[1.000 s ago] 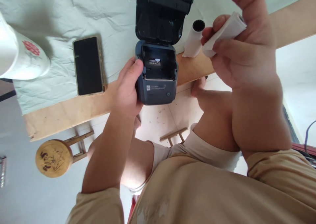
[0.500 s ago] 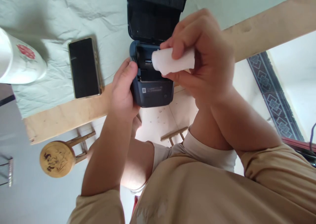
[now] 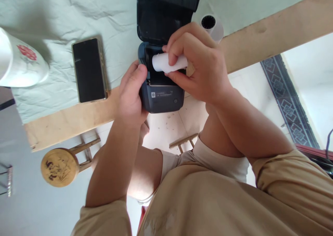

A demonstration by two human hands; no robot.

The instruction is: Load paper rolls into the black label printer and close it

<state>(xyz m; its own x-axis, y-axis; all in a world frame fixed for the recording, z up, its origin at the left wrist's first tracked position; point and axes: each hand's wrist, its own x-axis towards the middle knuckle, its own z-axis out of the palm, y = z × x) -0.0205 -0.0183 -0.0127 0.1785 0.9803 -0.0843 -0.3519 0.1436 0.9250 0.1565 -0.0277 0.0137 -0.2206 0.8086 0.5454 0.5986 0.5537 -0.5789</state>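
Observation:
A dark blue label printer (image 3: 166, 99) sits at the table's near edge, its black lid (image 3: 166, 14) swung up and back. My left hand (image 3: 131, 92) grips the printer's left side, thumb on the rim and the other fingers partly hidden beneath. Pinched between the thumb and fingers of my right hand (image 3: 200, 62) is a white paper roll (image 3: 160, 62), lying sideways over the printer's open compartment. Its left end is over or inside the compartment; how deep it sits, I cannot tell.
A phone (image 3: 90, 69) lies on the pale green cloth (image 3: 117, 14), left of the printer. Farther left stands a white container (image 3: 28, 64) with a red flower. Beyond my right hand is a white cylinder with a dark core (image 3: 212, 24). A wooden stool (image 3: 59, 167) stands below the table.
My right hand has moved left and lower with the paper roll, bringing it over the printer's compartment. The white cylinder behind that hand has come into view. My left hand keeps its hold.

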